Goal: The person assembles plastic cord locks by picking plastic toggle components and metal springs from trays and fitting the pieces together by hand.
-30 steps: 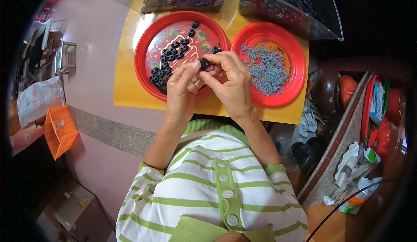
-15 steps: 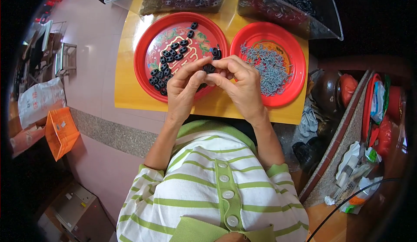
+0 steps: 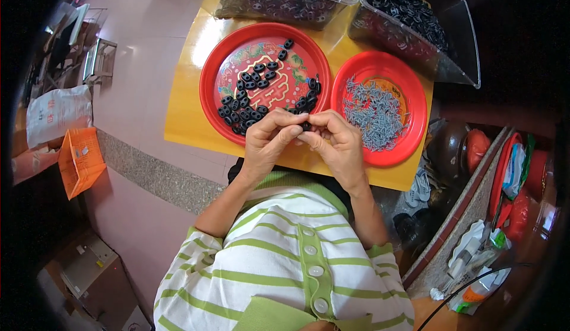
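Observation:
Over the near right rim of a red round tray [image 3: 207, 75], my two hands meet at the fingertips. Between them is a small black oval plastic piece [image 3: 306, 126], mostly covered by the fingers. My left hand [image 3: 267, 144] pinches it with thumb and forefinger. From the other side, my right hand [image 3: 339, 144] grips it with its thumb and forefinger, the other fingers curled. Several similar black two-holed pieces [image 3: 244, 102] lie in the patterned tray. To the right, a smaller red plate [image 3: 418, 130] bears a heap of small grey screws [image 3: 374, 117].
Two clear plastic bins, one on the left [image 3: 279, 7] and one on the right [image 3: 398, 31], hold many black pieces at the table's far edge. The yellow tabletop [image 3: 184, 117] ends near my waist. An orange bag [image 3: 81, 160] stands left; a cluttered ledge [image 3: 457, 212] runs right.
My hands have come a little nearer to me, still pinching the black piece. More pieces at the tray's right side now show. The whole view has shifted slightly.

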`<act>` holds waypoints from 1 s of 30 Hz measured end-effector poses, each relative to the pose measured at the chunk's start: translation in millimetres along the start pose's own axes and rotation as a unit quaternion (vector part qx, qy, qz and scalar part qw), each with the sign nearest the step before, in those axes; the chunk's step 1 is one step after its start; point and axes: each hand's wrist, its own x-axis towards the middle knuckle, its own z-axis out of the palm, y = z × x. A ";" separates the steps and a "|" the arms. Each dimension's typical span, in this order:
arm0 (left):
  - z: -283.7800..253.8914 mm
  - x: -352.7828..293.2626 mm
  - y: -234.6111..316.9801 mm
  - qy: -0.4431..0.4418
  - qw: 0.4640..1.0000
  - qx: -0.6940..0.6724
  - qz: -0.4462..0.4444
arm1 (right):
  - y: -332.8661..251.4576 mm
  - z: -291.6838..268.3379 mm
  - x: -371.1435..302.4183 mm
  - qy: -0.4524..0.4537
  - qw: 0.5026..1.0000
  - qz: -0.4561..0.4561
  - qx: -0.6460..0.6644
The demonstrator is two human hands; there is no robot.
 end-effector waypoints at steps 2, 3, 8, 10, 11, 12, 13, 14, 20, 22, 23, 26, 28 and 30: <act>-3.6 -0.8 -3.1 -0.001 1.000 0.015 0.006 | 1.1 3.2 -0.9 0.006 1.000 -0.003 0.003; -4.8 -0.5 -3.4 0.000 0.999 0.031 0.020 | 0.1 4.3 -0.7 0.006 1.000 -0.010 -0.006; -9.4 -3.2 -4.4 0.005 0.999 0.048 0.025 | -3.7 7.8 -1.6 -0.002 0.999 -0.016 -0.049; -8.6 -2.3 -3.1 0.008 0.999 0.044 0.021 | -1.1 7.7 -0.6 -0.001 0.998 -0.021 -0.052; -7.4 -1.1 -2.0 0.013 0.997 0.075 0.027 | 1.3 6.3 0.3 -0.008 1.000 0.004 -0.027; -7.2 0.6 -0.6 0.017 0.994 0.106 0.033 | 3.2 4.7 2.2 -0.015 0.999 0.029 -0.002; -9.1 2.6 1.5 0.018 0.994 0.106 0.032 | 3.9 3.5 4.7 -0.016 0.999 0.030 -0.002; -12.1 4.7 4.4 0.011 0.989 0.147 0.031 | 4.3 2.2 7.9 -0.010 1.000 0.025 -0.013; -52.7 16.1 27.4 0.115 0.927 0.352 0.055 | -29.3 -48.7 48.8 0.179 0.978 -0.017 -0.107; -68.4 18.2 44.2 0.124 0.876 0.463 0.062 | -37.9 -85.5 68.3 0.263 0.932 -0.127 -0.216; -74.6 17.1 50.4 0.122 0.858 0.496 0.048 | -43.2 -98.0 76.9 0.303 0.917 -0.140 -0.219; -77.3 10.8 68.1 0.085 0.851 0.516 -0.040 | -45.6 -155.0 95.1 0.357 0.813 -0.170 -0.427; -68.4 3.6 74.1 0.077 0.842 0.531 -0.055 | -42.1 -163.2 102.4 0.343 0.835 -0.135 -0.409; -62.0 2.2 72.5 0.065 0.834 0.543 -0.067 | -43.6 -160.1 102.3 0.367 0.799 -0.163 -0.448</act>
